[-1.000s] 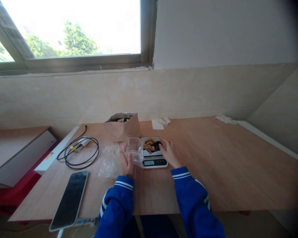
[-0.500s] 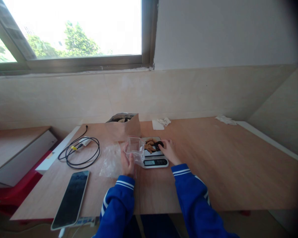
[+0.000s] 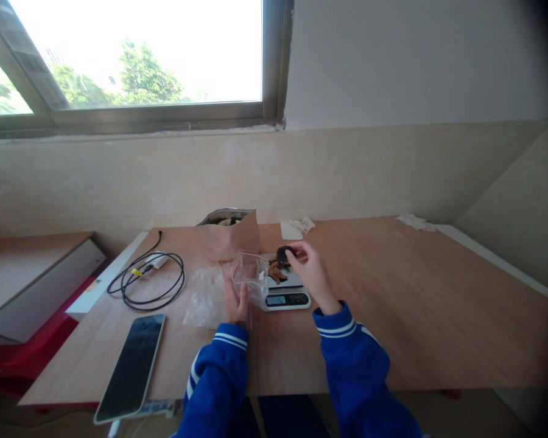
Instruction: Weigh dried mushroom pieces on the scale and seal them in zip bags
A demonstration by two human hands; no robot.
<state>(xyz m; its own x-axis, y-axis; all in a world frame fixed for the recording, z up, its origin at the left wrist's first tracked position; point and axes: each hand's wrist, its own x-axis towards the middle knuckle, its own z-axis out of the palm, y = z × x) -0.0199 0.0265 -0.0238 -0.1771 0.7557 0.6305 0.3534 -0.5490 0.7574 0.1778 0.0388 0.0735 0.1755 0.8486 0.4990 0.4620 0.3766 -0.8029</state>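
Observation:
My right hand (image 3: 309, 267) pinches a dark, rounded dried slice (image 3: 284, 255) above a digital kitchen scale (image 3: 288, 299). Brown dried pieces (image 3: 277, 272) lie on the scale's plate; their exact kind is unclear. My left hand (image 3: 235, 299) holds a small clear zip bag (image 3: 252, 281) with its mouth spread, just left of the scale. More clear plastic bags (image 3: 205, 298) lie flat beside that hand. Behind them stands an open brown paper pouch (image 3: 231, 240) with a silvery lining and pale and dark pieces inside.
At the left lie a coiled black cable (image 3: 153, 280) with a white adapter (image 3: 157, 260) and a phone (image 3: 130, 368) near the front edge. Crumpled tissue (image 3: 302, 225) sits by the wall, another tissue (image 3: 416, 222) farther right. The wall and window border the table's back.
My right hand has lifted the dark slice off the scale's plate and moved it slightly up and left. My left hand with the bag has stayed nearly still.

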